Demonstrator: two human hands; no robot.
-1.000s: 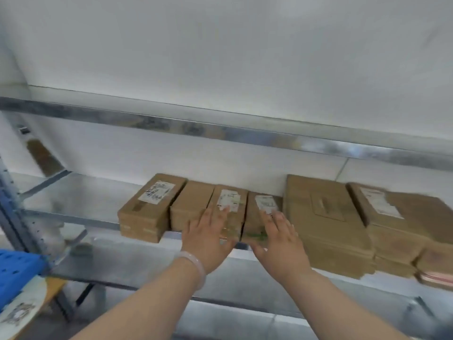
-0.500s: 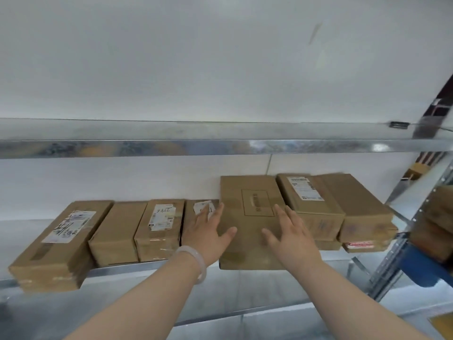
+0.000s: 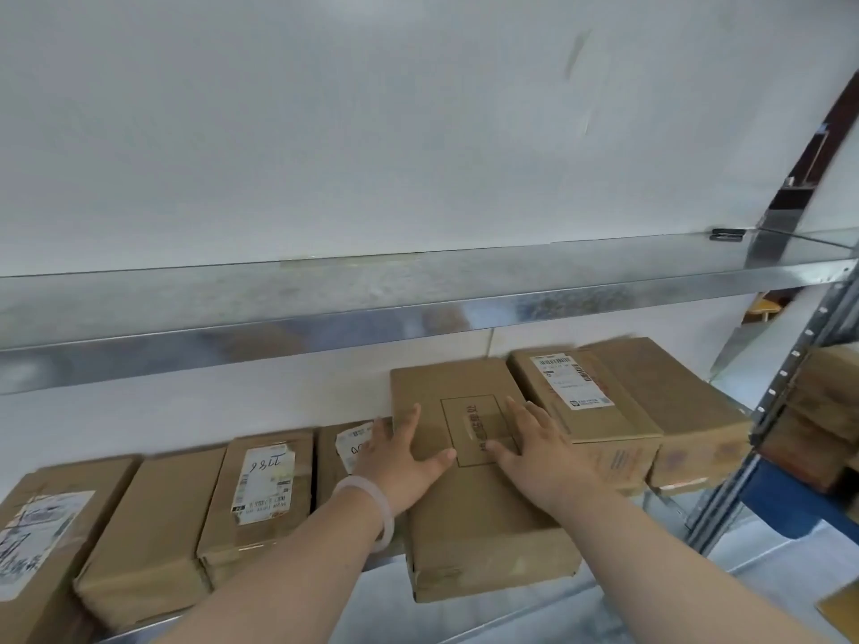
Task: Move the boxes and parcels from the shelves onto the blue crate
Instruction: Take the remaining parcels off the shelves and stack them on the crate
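A large flat cardboard box [image 3: 479, 518] lies on the metal shelf [image 3: 650, 504], its front end sticking out past the shelf edge. My left hand [image 3: 399, 462] rests flat on the box's left top edge, fingers straight. My right hand [image 3: 534, 450] lies flat on the box's top near the printed square, fingers spread. Left of it stand several small brown parcels, among them one with a white label [image 3: 265, 485] and one partly hidden behind my left hand [image 3: 344, 453]. The blue crate is out of view.
Two stacked boxes [image 3: 599, 411] sit right of the large box, the left one with a barcode label. An upper steel shelf [image 3: 372, 299] runs across above. A blue and grey rack upright [image 3: 790, 411] stands at the right with more boxes [image 3: 827, 420] behind it.
My view has swung right along the shelf. Both hands moved from the small parcels onto the large flat box and now lie on its top.
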